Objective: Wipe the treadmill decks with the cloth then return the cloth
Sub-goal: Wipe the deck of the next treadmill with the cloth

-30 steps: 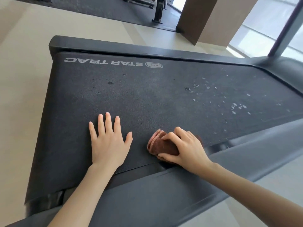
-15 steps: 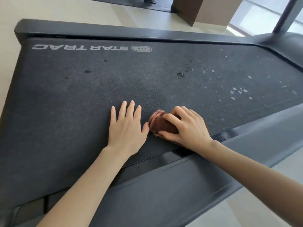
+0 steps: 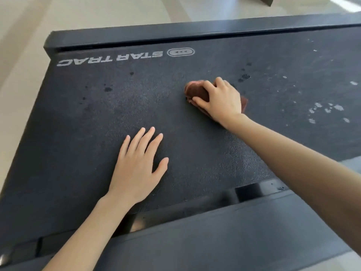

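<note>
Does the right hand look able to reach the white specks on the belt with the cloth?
Probably yes: the right hand grips the cloth on the belt, and only bare belt lies between it and the white specks.

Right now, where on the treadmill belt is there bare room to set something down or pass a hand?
Free: the belt strip between the left hand and the STAR TRAC logo, and the patch from that hand out to the belt's left edge. Crowded: mid-belt, where the right hand grips the cloth, its forearm crossing the near right.
</note>
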The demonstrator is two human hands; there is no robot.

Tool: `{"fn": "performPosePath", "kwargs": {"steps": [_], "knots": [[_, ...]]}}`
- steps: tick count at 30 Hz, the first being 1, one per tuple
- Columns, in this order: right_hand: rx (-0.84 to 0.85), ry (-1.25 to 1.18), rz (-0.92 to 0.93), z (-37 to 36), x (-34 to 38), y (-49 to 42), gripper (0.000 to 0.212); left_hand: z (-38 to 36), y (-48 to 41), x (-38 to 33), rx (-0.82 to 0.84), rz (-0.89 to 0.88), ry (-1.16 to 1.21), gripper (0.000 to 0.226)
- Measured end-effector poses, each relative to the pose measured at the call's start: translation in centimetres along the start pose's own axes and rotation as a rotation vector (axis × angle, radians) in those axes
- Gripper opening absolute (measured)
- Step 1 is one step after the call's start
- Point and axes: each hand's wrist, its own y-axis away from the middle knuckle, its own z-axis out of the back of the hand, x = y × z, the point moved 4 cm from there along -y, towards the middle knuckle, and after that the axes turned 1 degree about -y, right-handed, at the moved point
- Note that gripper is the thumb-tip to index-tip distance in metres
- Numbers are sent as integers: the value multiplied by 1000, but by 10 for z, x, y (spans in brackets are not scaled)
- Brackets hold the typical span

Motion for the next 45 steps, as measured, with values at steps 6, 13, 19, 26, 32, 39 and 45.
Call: {"fn": "performPosePath", "kwargs": {"steps": [6, 13, 19, 26, 32, 39, 45], "knots": [[43, -144, 214, 49, 16, 109, 43, 4, -1, -6, 40, 25, -13, 69], [30, -65, 161, 62, -61, 148, 44, -1, -20, -50, 48, 12, -22, 69], [25, 122, -288, 65, -188, 124, 45, -20, -46, -93, 88, -46, -3, 69], [46, 30, -365, 58, -113, 126, 47, -23, -49, -90, 62, -43, -4, 72], [75, -116, -146, 64, -15, 158, 39, -22, -48, -90, 71, -49, -10, 71], [106, 31, -581, 73, -127, 153, 50, -24, -48, -90, 46, -63, 19, 72], [98, 76, -470, 66, -52, 158, 45, -25, -48, -90, 40, -53, 33, 71]]}}
